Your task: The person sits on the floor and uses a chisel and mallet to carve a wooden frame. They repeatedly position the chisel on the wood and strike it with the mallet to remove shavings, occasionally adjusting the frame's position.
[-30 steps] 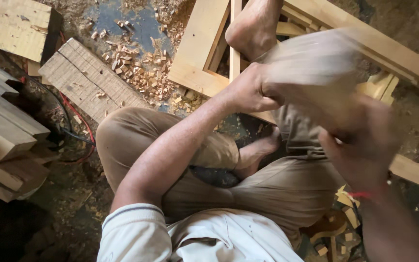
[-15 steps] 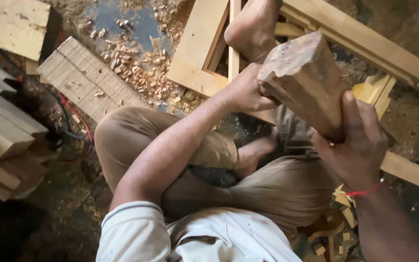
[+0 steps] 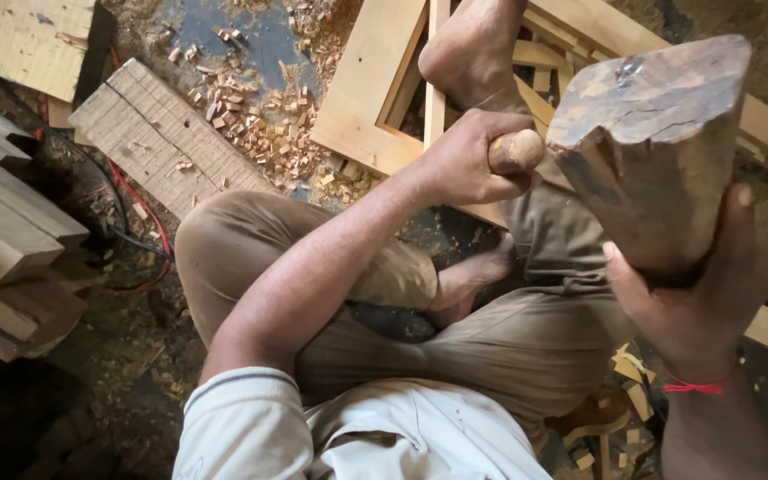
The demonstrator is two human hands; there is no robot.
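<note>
My left hand (image 3: 468,164) is closed around the rounded wooden handle of a chisel (image 3: 515,151), held upright over a pale wooden frame (image 3: 362,116); the blade is hidden below my fist. In my right hand (image 3: 699,298) is a heavy, dark, rough wooden block (image 3: 655,147), gripped from beneath and held up just right of the handle. A red thread circles my right wrist. I sit on the ground with knees bent, one bare foot (image 3: 473,53) resting on the frame.
Wood chips (image 3: 259,116) litter the ground beside the frame. A ridged plank (image 3: 148,133) lies at the upper left and stacked timber pieces (image 3: 2,258) at the left edge. Red and black cables (image 3: 139,227) run along the ground by my knee.
The wooden block was a blur over the handle a second ago. It has since risen up and to the right, closer to the camera. My left hand has stayed on the handle.
</note>
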